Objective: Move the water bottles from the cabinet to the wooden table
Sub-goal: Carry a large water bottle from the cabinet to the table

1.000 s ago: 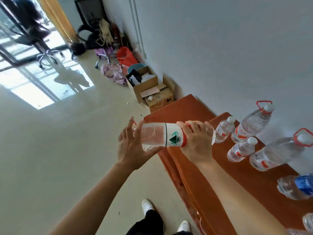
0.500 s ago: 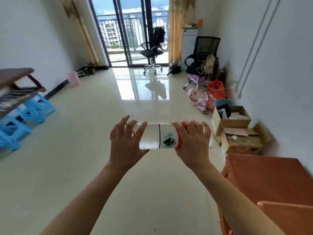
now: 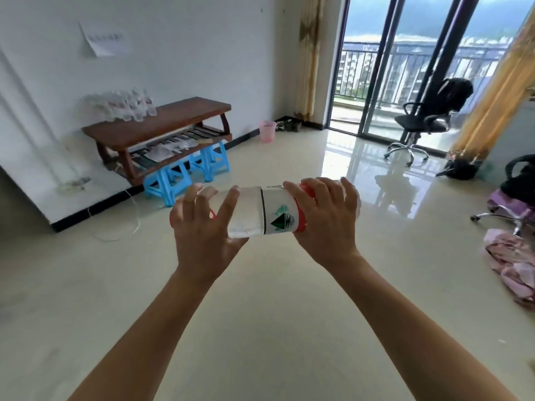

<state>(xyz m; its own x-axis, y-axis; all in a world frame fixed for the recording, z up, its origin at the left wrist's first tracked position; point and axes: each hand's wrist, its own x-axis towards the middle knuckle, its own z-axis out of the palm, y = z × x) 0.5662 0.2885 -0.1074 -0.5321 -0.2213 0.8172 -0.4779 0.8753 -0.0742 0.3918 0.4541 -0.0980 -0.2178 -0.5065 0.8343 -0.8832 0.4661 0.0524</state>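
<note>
A large clear water bottle with a white label, a green mark and red trim lies sideways in front of me, carried in both hands. My left hand grips its left end, fingers curled over the top. At the other end my right hand wraps round the labelled part. The wooden table stands against the left wall across the room. Several clear bottles are grouped on its far left end. The cabinet is out of view.
Blue plastic stools sit under the table's near side. A pink bin stands by the wall beyond it. An office chair is by the balcony door, and pink cloth lies on the floor at right.
The view has swung left from the cabinet and its bottles, across the room, to face the wooden table. Both hands have kept their hold on the sideways bottle throughout.
</note>
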